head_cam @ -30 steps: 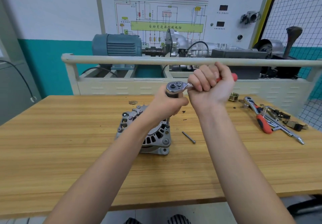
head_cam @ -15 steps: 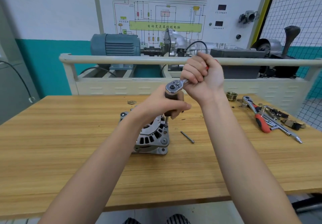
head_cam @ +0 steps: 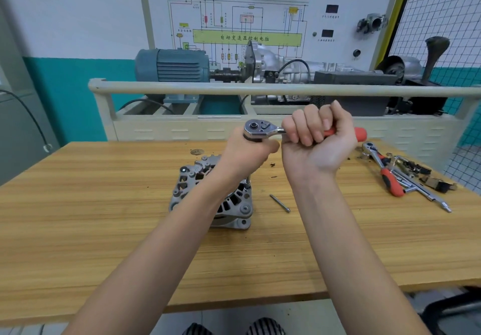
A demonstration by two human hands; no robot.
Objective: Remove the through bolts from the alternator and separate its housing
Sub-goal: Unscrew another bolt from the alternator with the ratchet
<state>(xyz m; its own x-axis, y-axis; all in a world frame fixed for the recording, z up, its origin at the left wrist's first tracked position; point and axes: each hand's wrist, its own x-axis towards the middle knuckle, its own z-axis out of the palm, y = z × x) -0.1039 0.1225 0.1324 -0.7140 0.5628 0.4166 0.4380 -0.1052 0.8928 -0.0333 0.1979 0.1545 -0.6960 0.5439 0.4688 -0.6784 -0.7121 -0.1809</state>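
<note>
Behind the wooden counter (head_cam: pixel 78 230) stands a pale metal frame with a long rail (head_cam: pixel 260 88) on top. A blue-green motor (head_cam: pixel 171 65) and a grey gearbox (head_cam: pixel 281 66) sit inside the frame. A white board with a wiring picture (head_cam: pixel 247 22) hangs on the wall behind them, and a wire fence (head_cam: pixel 442 22) stands at the far right.

No boxes or bowls show on the counter. Near its far right corner lies a loose pile of tools (head_cam: pixel 406 178), with a second ratchet that has a red and black grip and some small dark bits.

The left half of the counter is bare wood, and so is the wide strip along the near edge under the arms. A round mark or small disc (head_cam: pixel 197 151) sits near the far edge; I cannot tell which.

The alternator (head_cam: pixel 229 204) stands about in the middle of the counter. It is grey metal with dark slots in its top and small lugs at its sides. A thin rod goes up from its right rim to the ratchet (head_cam: pixel 260 129). The left hand (head_cam: pixel 247 157) is wrapped around the rod just under the shiny ratchet head. The right hand (head_cam: pixel 320 142) is curled tight around the red handle, which sticks out to the right. One long bolt (head_cam: pixel 279 203) lies loose on the wood just right of the alternator.
</note>
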